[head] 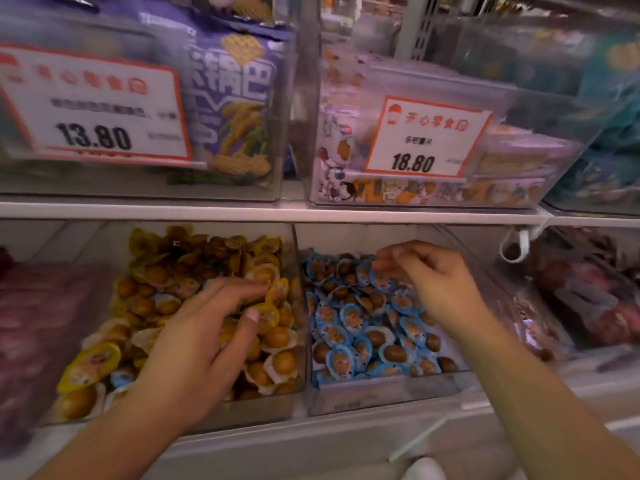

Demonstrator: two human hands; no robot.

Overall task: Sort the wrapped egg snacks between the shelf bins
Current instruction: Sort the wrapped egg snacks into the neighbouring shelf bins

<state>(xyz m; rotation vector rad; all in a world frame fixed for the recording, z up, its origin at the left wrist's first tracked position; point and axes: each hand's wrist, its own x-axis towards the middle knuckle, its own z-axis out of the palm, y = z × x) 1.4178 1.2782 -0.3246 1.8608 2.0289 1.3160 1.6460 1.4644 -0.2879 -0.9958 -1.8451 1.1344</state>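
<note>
Two clear shelf bins stand side by side on the lower shelf. The left bin point(180, 414) holds a pile of yellow-wrapped egg snacks point(90, 367), with a few blue-wrapped ones point(167, 302) mixed in. The right bin point(381, 398) holds blue-wrapped egg snacks point(350, 320). My left hand point(194, 344) lies over the left pile, fingers stretched toward the yellow packs at the bin's right side, thumb apart. My right hand point(436, 282) hovers over the back of the right bin with its fingertips bunched and blurred just above a blue pack. Whether it pinches one is unclear.
A white shelf edge point(311, 214) runs just above both bins. Clear boxes with price tags 13.80 point(93, 136) and 18.80 point(414, 162) stand on it. Bins of dark red packets sit at the far left point(41, 323) and far right point(588, 299). A white hook point(516, 244) hangs at the right.
</note>
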